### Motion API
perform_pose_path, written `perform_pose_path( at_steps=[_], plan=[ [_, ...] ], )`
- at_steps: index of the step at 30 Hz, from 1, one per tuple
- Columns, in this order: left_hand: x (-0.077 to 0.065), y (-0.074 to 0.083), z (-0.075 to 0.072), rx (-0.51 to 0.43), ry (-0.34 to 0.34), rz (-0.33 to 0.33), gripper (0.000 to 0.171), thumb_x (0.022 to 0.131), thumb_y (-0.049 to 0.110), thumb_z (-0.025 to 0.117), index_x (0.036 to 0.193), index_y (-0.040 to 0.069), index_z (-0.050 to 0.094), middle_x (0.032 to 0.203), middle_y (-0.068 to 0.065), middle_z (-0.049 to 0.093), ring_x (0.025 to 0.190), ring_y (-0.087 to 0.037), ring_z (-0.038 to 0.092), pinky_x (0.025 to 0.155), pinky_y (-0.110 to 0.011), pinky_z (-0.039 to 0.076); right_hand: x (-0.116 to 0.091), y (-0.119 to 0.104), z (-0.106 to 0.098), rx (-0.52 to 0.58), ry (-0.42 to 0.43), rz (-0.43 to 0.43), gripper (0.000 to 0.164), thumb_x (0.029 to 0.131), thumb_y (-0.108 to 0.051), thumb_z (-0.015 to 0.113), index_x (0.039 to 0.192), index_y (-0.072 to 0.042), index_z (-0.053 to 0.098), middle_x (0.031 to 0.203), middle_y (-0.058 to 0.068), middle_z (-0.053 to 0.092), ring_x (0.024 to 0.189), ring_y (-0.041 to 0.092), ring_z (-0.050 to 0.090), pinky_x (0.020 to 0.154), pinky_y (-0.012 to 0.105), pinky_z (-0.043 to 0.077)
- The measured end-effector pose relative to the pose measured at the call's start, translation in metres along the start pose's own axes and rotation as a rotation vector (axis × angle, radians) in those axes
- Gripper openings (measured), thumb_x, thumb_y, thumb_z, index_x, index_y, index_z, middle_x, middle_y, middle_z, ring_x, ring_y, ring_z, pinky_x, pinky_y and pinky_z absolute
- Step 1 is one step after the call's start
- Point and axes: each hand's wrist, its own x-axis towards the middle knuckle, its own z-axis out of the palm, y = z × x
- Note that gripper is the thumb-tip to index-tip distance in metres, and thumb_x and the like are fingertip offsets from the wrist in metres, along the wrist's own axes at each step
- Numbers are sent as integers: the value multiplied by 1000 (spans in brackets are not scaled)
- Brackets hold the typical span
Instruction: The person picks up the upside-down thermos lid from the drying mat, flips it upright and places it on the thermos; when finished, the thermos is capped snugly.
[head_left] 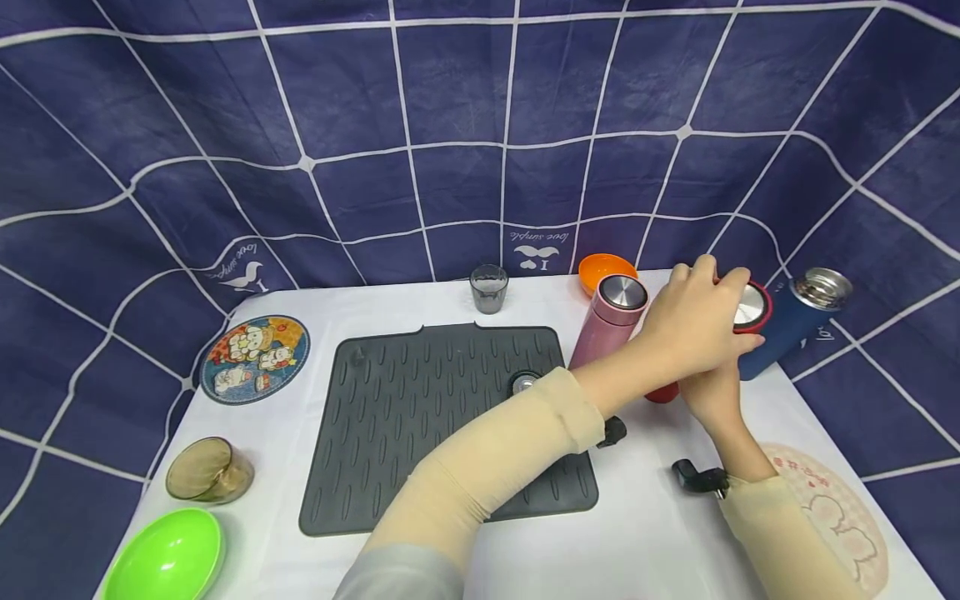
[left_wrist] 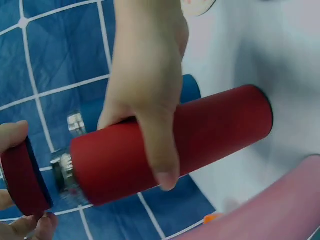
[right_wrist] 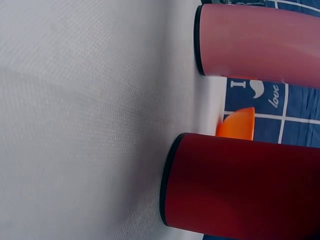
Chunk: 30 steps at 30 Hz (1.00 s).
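Observation:
A red thermos stands upright on the white table at the right, its black base showing in the right wrist view. My right hand grips its body, thumb across the front in the left wrist view. From above, my left hand holds the red lid by its rim. A gap shows between the lid and the thermos's shiny neck. Just behind is a lidless blue thermos with a steel mouth. A pink thermos with a steel-topped lid stands to the left.
A grey ribbed mat lies mid-table, with a small round black-rimmed piece on it. Behind stand a grey glass and an orange bowl. At left are a patterned round mat, an amber glass and a green bowl.

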Motion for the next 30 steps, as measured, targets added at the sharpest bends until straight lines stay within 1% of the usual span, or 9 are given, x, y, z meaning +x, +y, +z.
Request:
perform_pose_path(
  at_steps=[3, 6, 9, 13, 17, 20, 24, 28, 30],
  plan=[
    [2, 3, 9, 11, 21, 2, 66, 76, 65, 63, 132, 34, 46, 119, 7, 45, 103, -9, 44, 84, -18, 43, 1, 0, -1, -76, -2, -16, 25, 91, -18, 56, 108, 0, 58, 91, 13, 60, 69, -6, 42, 62, 21, 35],
    [2, 3, 15, -4, 47, -4, 71, 77, 62, 65, 137, 31, 42, 121, 6, 45, 104, -9, 44, 85, -18, 43, 1, -2, -1, -99, -6, -14, 24, 90, -18, 57, 105, 1, 57, 87, 14, 58, 67, 2, 45, 60, 23, 35],
    [1, 3, 21, -54, 106, -17, 80, 77, 57, 68, 142, 28, 33, 123, 5, 45, 102, -10, 44, 86, -17, 43, 1, -2, -1, -81, -2, -10, 27, 89, -14, 57, 109, 4, 54, 93, 18, 58, 79, 18, 51, 69, 29, 35],
    [0, 1, 28, -134, 210, -40, 79, 78, 51, 70, 140, 23, 30, 120, 5, 48, 101, -8, 47, 88, -17, 42, 0, -3, -2, -4, -10, 35, 52, 88, -16, 60, 132, 1, 38, 120, 22, 51, 108, 32, 50, 87, 41, 35],
    [0, -2, 37, -215, 255, -23, 65, 82, 48, 67, 133, 20, 40, 124, 5, 49, 108, -7, 48, 95, -15, 40, -2, -4, -2, 48, -10, 81, 68, 90, -24, 60, 142, -8, 20, 131, 17, 43, 115, 23, 45, 91, 32, 34],
    [0, -4, 43, -277, 256, 4, 59, 85, 45, 66, 134, 23, 44, 132, 4, 47, 115, -8, 47, 100, -15, 38, -2, -4, -1, 68, 11, 65, 66, 88, -21, 62, 140, -8, 24, 124, 11, 46, 107, 10, 45, 85, 20, 32],
    [0, -6, 49, -336, 231, 0, 58, 87, 45, 62, 139, 30, 41, 136, 2, 44, 117, -7, 46, 97, -16, 40, -2, -2, 1, 101, 31, 28, 58, 85, -12, 65, 134, -4, 33, 112, 1, 49, 95, -2, 44, 79, 15, 33],
    [-1, -8, 55, -353, 227, 3, 59, 89, 44, 59, 142, 32, 37, 138, 2, 42, 118, -7, 45, 96, -16, 41, -3, -1, 1, 76, 27, 36, 57, 84, -9, 64, 131, -2, 33, 111, 2, 48, 90, -4, 43, 74, 16, 34],
    [-1, -8, 58, -341, 239, 9, 59, 90, 42, 58, 143, 30, 36, 138, 1, 42, 120, -8, 45, 98, -17, 40, -3, -2, 0, 80, 14, 51, 63, 83, -9, 65, 134, -5, 29, 119, 7, 47, 98, 0, 45, 78, 15, 34]
  ],
)
